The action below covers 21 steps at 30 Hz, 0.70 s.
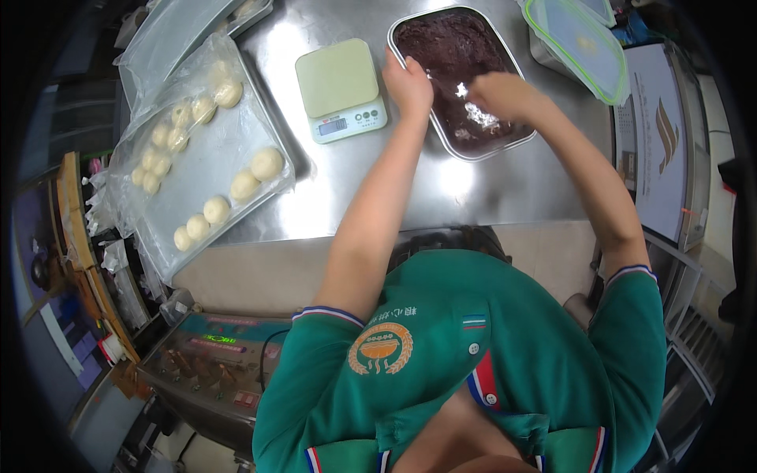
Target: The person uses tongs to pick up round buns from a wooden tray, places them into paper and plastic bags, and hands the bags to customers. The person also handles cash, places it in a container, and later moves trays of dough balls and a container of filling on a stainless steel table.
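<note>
A deep rectangular metal container [516,63] with a pale rim stands on the steel table, filled with dark reddish-brown paste [449,39]. My left hand [408,85] grips its left rim, with the thumb on the inner side. Inside the container, my right hand [498,96] is curled down onto the paste near the right wall. Its fingertips are hidden, so what they hold, if anything, cannot be seen. White shiny patches [481,117] show on the paste beside that hand.
A kitchen scale [339,83] stands left of the container. Further left, a metal tray [213,150] holds several dough balls [266,163], partly under clear plastic film [130,158]. At the right is a box with a green-edged clear lid [579,47]. The table's front edge runs before me.
</note>
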Each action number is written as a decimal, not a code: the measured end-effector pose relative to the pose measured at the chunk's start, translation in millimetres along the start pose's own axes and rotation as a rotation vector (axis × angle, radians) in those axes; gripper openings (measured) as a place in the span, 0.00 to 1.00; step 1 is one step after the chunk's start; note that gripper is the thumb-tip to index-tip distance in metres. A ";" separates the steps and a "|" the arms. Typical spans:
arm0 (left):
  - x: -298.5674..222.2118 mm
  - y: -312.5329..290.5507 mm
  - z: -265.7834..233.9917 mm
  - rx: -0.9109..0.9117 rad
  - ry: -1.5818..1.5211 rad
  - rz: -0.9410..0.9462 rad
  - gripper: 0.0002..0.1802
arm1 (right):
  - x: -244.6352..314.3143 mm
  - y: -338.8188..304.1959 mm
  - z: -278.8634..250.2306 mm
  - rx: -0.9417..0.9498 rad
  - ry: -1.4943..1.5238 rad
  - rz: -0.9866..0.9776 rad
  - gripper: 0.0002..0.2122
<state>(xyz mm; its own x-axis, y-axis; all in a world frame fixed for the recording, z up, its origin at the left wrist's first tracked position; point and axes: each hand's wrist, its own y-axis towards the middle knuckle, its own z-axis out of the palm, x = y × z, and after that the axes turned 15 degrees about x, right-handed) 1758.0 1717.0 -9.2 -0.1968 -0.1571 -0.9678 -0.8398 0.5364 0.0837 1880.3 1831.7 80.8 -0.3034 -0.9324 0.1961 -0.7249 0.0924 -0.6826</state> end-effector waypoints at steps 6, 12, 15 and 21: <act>2.2 2.2 0.5 0.033 -0.024 0.019 0.20 | 15.3 -8.3 -6.7 0.099 -0.119 0.026 0.11; 7.5 2.9 1.7 0.025 0.003 0.004 0.25 | -6.8 18.3 -19.4 -0.243 0.092 -0.166 0.10; 11.5 3.8 3.2 0.036 0.016 -0.007 0.26 | -5.8 43.5 1.3 -0.156 0.649 -0.163 0.10; 12.3 3.4 2.5 0.038 0.001 0.006 0.26 | -9.9 28.5 47.2 0.100 1.100 0.017 0.11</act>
<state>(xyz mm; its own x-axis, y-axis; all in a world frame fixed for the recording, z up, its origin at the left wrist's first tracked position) 1754.1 1719.0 -21.4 -0.2022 -0.1548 -0.9670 -0.8188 0.5684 0.0802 1891.8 1827.1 26.1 -0.7337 -0.1069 0.6710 -0.6768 0.0272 -0.7357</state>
